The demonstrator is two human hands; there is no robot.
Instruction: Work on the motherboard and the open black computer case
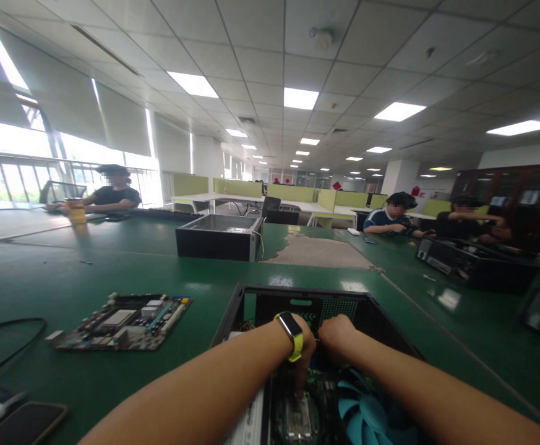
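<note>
Head view: both forearms reach into an open black computer case (238, 307) that lies on the green counter (65, 272). The left hand (307, 353), with a yellow-strapped watch (291, 327) on its wrist, points its fingers (300, 382) straight down into the case, with the tips touching the parts there. Whether they pinch anything cannot be told. The right hand (338, 334) sits just right of them with its knuckles up and its fingers curled under out of sight, so its grip cannot be told either.

Directly below the left fingers is a square metal socket (300, 421), and a blue fan (361, 413) lies below the right fingers. A bare motherboard (124, 321) rests well to the left of the fingers on the counter. A second case (218, 238) stands beyond them. A phone (25, 424) lies far left, nearer the person. Other people sit farther off around the counter.
</note>
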